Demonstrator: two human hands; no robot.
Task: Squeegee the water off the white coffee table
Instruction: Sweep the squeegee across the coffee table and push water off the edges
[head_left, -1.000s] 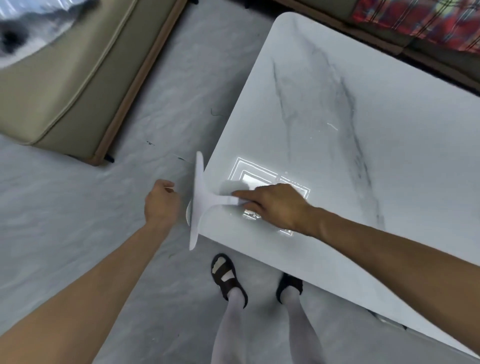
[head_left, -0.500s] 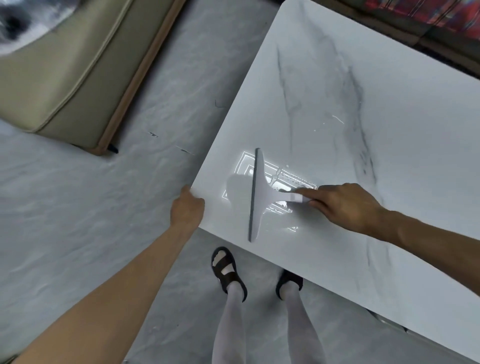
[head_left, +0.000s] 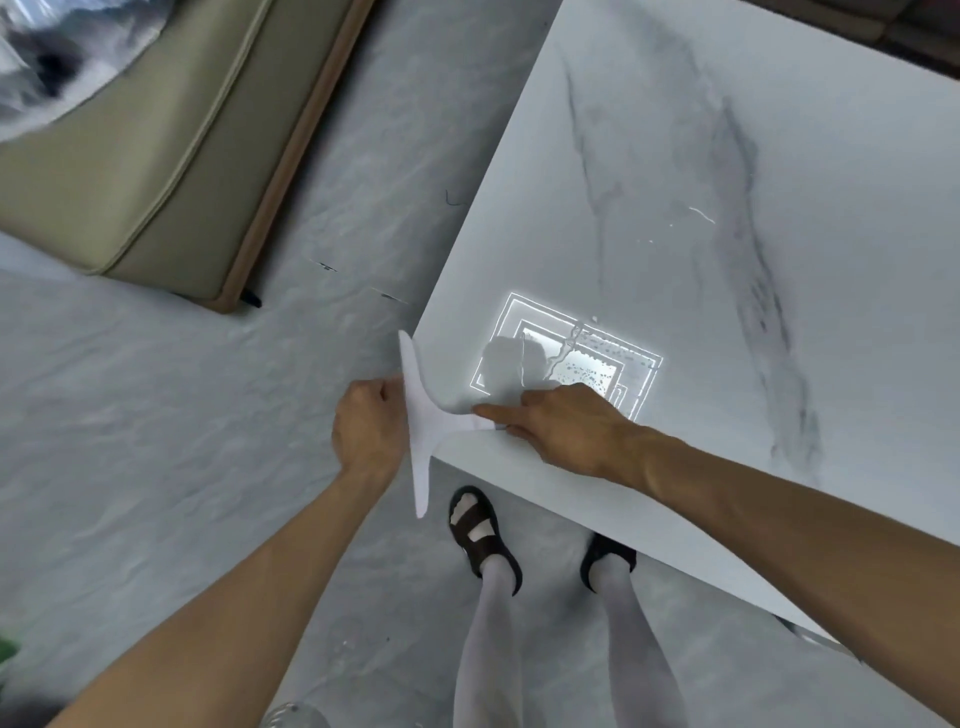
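Observation:
The white marble-veined coffee table (head_left: 727, 182) fills the right of the head view. My right hand (head_left: 561, 423) grips the handle of a white squeegee (head_left: 421, 421), whose blade hangs over the table's near left corner. My left hand (head_left: 366, 426) sits just off that corner, cupped with its fingers against the blade's outer side; it is unclear whether it holds anything. Water droplets and a thin streak (head_left: 576, 358) show in a bright light reflection on the tabletop behind my right hand.
A beige sofa (head_left: 130, 140) with a wooden base stands on the grey floor at upper left. My feet in dark sandals (head_left: 483, 535) stand beside the table's near edge. A dark sofa edge (head_left: 883, 21) runs along the table's far side.
The squeegee was on the tabletop half a second ago; my right hand has pulled it left to the corner edge. My left hand shifted slightly and now meets the blade.

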